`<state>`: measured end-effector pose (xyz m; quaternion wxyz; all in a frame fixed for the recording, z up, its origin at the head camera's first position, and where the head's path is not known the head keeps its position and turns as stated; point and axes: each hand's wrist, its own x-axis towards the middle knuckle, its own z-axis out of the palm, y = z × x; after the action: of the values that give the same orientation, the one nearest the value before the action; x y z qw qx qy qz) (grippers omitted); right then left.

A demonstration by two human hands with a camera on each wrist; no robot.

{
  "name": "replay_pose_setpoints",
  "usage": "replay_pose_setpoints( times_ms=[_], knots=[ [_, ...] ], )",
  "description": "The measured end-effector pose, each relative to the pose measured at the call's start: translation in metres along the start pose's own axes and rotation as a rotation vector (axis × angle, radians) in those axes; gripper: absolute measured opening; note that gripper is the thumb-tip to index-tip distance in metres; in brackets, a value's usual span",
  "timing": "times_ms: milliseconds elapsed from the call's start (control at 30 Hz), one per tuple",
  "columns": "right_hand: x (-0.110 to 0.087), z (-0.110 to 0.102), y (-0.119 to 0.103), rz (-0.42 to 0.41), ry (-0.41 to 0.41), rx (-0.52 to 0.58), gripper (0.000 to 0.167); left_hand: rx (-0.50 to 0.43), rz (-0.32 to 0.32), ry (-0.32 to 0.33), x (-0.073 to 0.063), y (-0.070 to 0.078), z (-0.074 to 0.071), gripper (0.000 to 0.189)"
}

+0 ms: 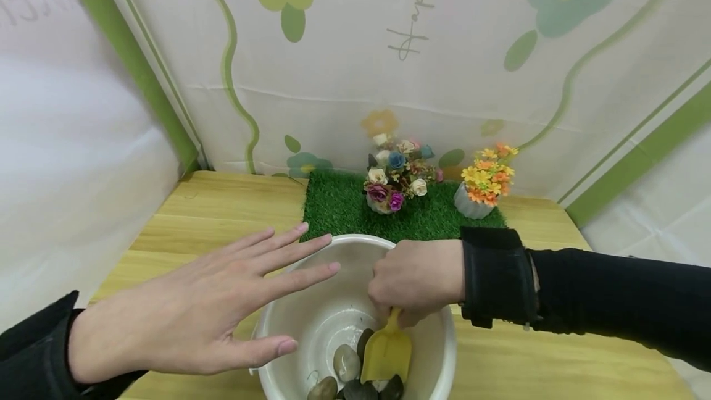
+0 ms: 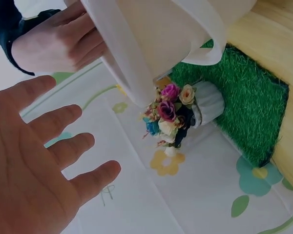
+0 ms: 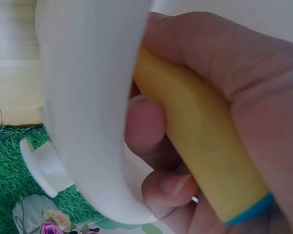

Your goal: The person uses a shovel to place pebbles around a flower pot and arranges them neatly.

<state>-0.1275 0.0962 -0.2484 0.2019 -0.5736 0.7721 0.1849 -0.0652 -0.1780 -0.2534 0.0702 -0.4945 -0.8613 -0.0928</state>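
Observation:
A white bucket (image 1: pixel 358 241) stands on the wooden table, with several smooth stones (image 1: pixel 347 363) in grey, brown and black at its bottom. Inside it, my right hand (image 1: pixel 416 279) grips the handle of a small yellow shovel (image 1: pixel 387 354); the blade points down among the stones. In the right wrist view the fingers curl round the yellow handle (image 3: pixel 200 136), which ends in a blue-green tip. My left hand (image 1: pixel 222 301) hovers by the bucket's left rim, palm down, fingers straight and spread, holding nothing. The left wrist view shows its palm (image 2: pixel 24 180) beside the bucket wall (image 2: pixel 151 39).
Behind the bucket lies a green artificial grass mat (image 1: pixel 333 208). On it stand a pot of mixed flowers (image 1: pixel 397 171) and a white pot with orange and yellow flowers (image 1: pixel 486 181). A white printed curtain (image 1: pixel 344 79) closes off the back, and the wooden tabletop (image 1: pixel 528 350) extends to both sides.

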Motion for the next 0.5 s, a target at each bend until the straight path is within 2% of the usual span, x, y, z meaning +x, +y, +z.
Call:
replay_pose_setpoints(
  times_ms=[100,233,300,433,500],
  knots=[
    [-0.001,0.001,0.0,0.0,0.01,-0.003,0.011,0.011,-0.077,0.021,-0.001,-0.001,0.007,0.077],
    [-0.001,0.001,0.0,0.005,0.021,-0.005,0.017,0.016,-0.235,0.042,-0.002,-0.005,0.02,0.079],
    [-0.001,0.002,-0.001,0.004,0.021,-0.009,0.022,-0.035,-0.31,0.02,-0.003,-0.007,0.026,0.069],
    [0.0,0.002,0.001,-0.013,0.02,-0.01,0.024,-0.19,-0.407,-0.031,0.001,-0.009,0.033,0.023],
    [0.0,0.003,0.002,-0.019,0.022,-0.004,0.022,-0.286,-0.455,-0.055,0.003,-0.009,0.037,0.016]
  ],
)
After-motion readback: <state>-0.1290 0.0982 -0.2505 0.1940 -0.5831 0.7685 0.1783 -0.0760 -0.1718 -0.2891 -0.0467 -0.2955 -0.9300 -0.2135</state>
